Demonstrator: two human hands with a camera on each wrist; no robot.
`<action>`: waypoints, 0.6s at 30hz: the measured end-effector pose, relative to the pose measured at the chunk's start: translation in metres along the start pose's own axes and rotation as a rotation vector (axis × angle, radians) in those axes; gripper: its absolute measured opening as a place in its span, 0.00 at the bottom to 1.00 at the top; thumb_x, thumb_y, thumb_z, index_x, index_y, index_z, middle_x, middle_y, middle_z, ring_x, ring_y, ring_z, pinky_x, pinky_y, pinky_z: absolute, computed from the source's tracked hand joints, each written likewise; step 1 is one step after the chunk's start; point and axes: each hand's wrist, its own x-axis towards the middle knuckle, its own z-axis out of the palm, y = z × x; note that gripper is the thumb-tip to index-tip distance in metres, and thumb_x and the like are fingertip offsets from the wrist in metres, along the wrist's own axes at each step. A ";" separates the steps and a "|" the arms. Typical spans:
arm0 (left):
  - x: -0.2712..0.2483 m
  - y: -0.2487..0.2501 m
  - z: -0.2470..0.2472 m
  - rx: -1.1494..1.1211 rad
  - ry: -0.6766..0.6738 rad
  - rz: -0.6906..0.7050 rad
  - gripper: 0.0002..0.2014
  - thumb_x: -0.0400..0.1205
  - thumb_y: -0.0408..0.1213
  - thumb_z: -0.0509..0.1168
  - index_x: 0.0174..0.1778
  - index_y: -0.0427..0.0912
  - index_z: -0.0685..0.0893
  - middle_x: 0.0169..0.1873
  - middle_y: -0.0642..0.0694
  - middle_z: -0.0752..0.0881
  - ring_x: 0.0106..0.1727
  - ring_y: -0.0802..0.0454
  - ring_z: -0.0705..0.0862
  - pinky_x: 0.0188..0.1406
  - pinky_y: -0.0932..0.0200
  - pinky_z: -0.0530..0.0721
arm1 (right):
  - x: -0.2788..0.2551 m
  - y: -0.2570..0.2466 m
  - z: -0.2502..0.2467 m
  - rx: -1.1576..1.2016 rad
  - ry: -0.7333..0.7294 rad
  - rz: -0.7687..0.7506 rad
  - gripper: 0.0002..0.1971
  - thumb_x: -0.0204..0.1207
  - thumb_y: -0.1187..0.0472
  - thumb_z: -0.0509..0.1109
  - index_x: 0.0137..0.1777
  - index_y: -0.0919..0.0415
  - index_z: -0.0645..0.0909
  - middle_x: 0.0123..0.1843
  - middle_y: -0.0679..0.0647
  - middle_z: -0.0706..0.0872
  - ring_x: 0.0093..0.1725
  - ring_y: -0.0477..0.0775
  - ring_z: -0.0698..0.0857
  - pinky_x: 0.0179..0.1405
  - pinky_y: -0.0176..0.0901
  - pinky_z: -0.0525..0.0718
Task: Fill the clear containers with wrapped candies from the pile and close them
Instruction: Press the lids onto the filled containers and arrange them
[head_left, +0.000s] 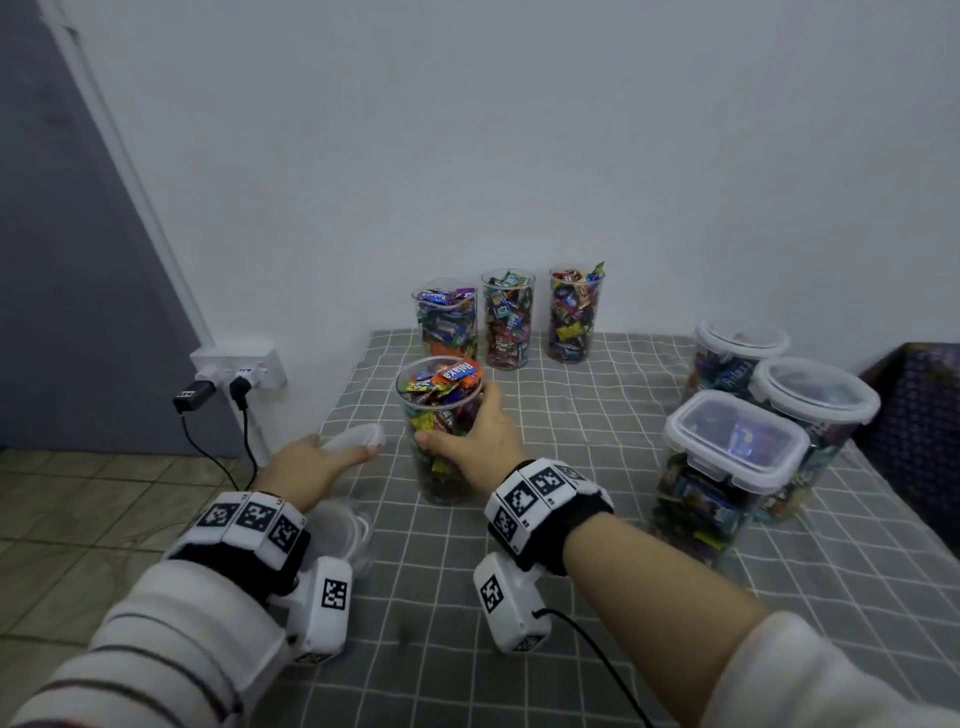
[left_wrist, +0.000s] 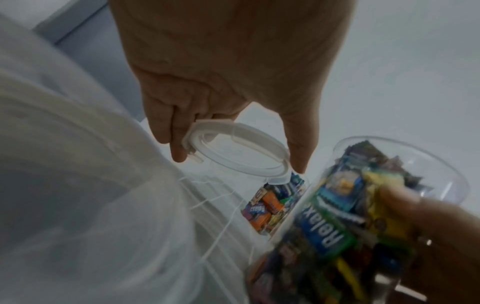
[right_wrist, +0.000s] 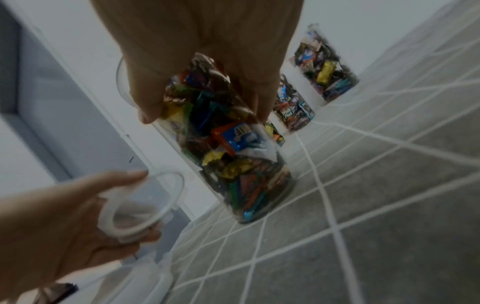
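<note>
While right hand (head_left: 480, 441) grips jar (head_left: 441, 431), left wrist view shows lid (left_wrist: 233, 152) pinched

— What is the tall jar (head_left: 441, 431) made of?
— Clear, glossy plastic, smooth; the candy wrappers (head_left: 447, 375) inside are shiny foil-like film.
— And the round lid (left_wrist: 235, 151) just left of it?
— Milky translucent plastic, smooth.
— Under the jar?
— Matt grey checked cloth (head_left: 597, 597), woven.

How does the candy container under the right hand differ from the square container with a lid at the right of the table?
The round container is open and the right hand grips it; the square container wears a white clip lid, untouched. The round one is a slim cylinder, the square one broader. Both are clear and full of candies.
</note>
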 end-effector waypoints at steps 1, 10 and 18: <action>-0.001 0.004 -0.002 -0.030 0.021 0.002 0.55 0.52 0.68 0.64 0.69 0.31 0.76 0.66 0.34 0.79 0.62 0.39 0.78 0.53 0.57 0.69 | -0.001 0.001 -0.002 -0.037 0.002 -0.019 0.44 0.65 0.50 0.80 0.76 0.55 0.59 0.72 0.54 0.76 0.70 0.57 0.76 0.70 0.53 0.74; -0.024 0.057 -0.011 -0.281 0.008 0.282 0.41 0.72 0.59 0.70 0.76 0.39 0.71 0.67 0.49 0.78 0.63 0.57 0.72 0.61 0.60 0.67 | -0.021 0.006 -0.024 -0.130 -0.056 -0.054 0.41 0.64 0.48 0.80 0.72 0.53 0.62 0.67 0.52 0.79 0.66 0.55 0.78 0.66 0.51 0.78; -0.047 0.094 0.013 -0.010 -0.165 0.469 0.53 0.54 0.72 0.70 0.76 0.51 0.73 0.71 0.53 0.78 0.69 0.55 0.76 0.68 0.57 0.75 | -0.052 0.010 -0.040 -0.168 -0.057 -0.112 0.37 0.65 0.49 0.80 0.69 0.56 0.63 0.64 0.53 0.81 0.63 0.55 0.81 0.60 0.46 0.79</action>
